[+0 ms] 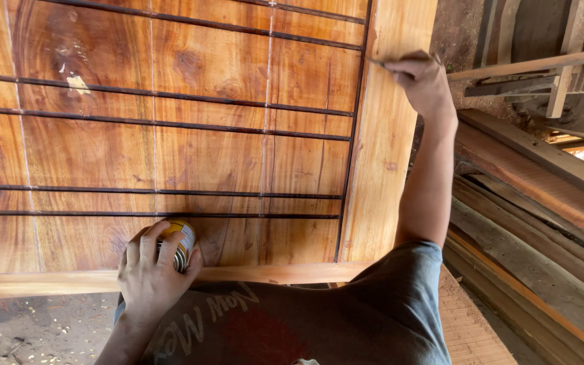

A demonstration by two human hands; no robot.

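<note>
Lower left of the frame, our left hand [149, 274] grips a small yellow-and-silver metal can [182, 242]. Upper right, our right hand [419, 80] pinches a thin brush [381, 62] pointing left across the glossy grooved wooden door's pale frame [381, 155].

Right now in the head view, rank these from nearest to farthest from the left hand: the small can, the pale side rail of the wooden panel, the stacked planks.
1. Small can: gripped in the left hand.
2. Pale side rail: to its right, the panel's edge.
3. Stacked planks: far right, beyond the rail.

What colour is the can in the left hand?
The can in the left hand is mostly yellow with a silvery metal band, seen in the head view.
</note>
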